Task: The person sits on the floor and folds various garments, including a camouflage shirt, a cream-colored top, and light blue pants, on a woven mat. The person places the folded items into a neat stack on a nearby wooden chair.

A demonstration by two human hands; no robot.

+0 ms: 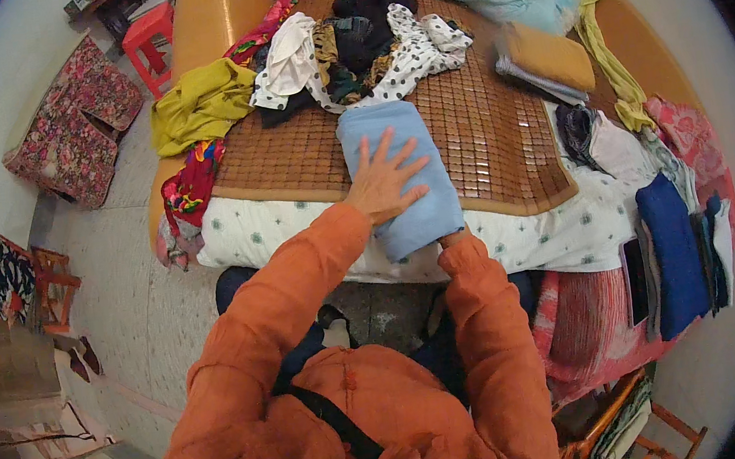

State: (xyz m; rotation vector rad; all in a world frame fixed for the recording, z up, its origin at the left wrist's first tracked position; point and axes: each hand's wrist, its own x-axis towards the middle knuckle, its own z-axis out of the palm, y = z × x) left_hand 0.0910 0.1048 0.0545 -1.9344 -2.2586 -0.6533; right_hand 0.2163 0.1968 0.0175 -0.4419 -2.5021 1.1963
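A thick, neatly folded light blue cloth (382, 119) lies in front of me over the near part of the bed. My left hand (385, 178) presses flat on top of it, with the fingers spread. My right hand (454, 238) goes under the near right edge of the bundle; only a bit near the wrist shows, and its fingers are hidden beneath the cloth. Just beyond the bundle is a loose heap of clothes, with a white polka-dot garment (419, 47) and a black garment (363, 30).
A brown bamboo mat (485, 144) covers much of the bed, over a white patterned sheet (277, 231). Folded clothes (673, 249) stand in a row at the right edge, near a folded mustard cloth (552, 54). A yellow-green garment (199, 104) lies left. A red stool (149, 48) stands on the floor.
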